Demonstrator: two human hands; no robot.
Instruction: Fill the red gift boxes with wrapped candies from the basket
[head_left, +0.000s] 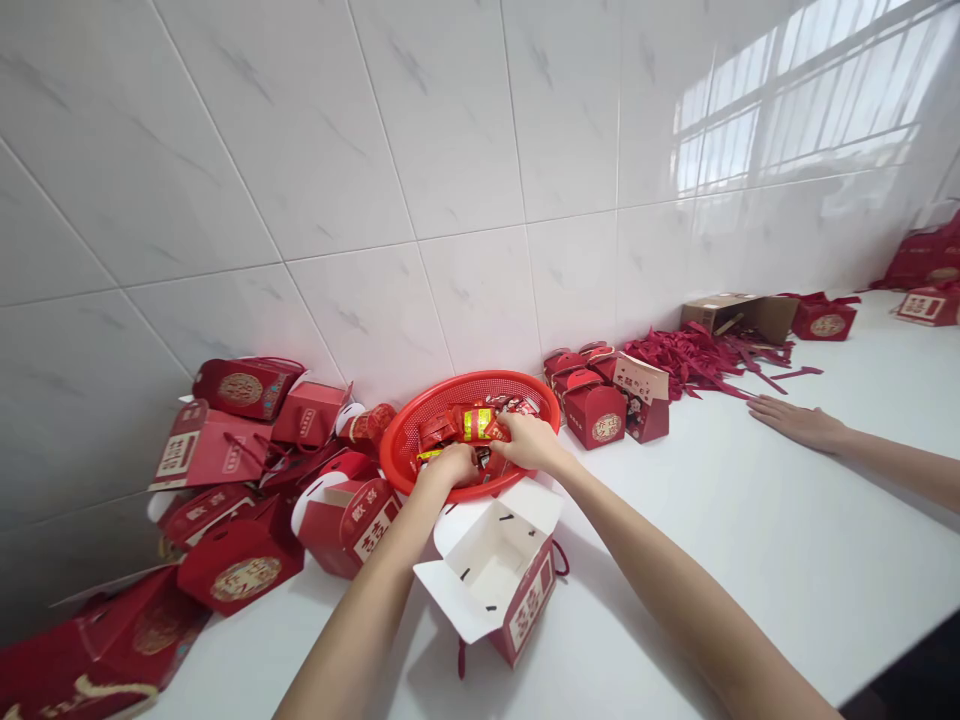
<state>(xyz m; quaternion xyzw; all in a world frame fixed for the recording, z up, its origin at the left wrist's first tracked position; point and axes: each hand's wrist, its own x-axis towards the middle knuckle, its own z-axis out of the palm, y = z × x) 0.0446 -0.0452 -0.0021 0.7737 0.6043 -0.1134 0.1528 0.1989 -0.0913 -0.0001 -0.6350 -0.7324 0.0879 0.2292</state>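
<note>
A red plastic basket [472, 380] of wrapped sweets [450, 428] stands against the wall. My left hand [456, 464] reaches over its front rim, fingers curled down among the sweets; what they grip is hidden. At the basket's right side, my right hand [527, 443] has thumb and fingers closed on a small red packet [496, 429]. Close in front of the basket, between my forearms, is an open red gift box [499, 560] with its white flaps folded out, a bare white inside and a dark red cord handle.
Red gift boxes [247, 580] lie piled on the left. More closed boxes [595, 410] stand right of the basket, beside a heap of dark red ribbons [679, 358] and a cardboard box [772, 318]. Another person's hand [799, 423] rests flat on the white table [757, 520].
</note>
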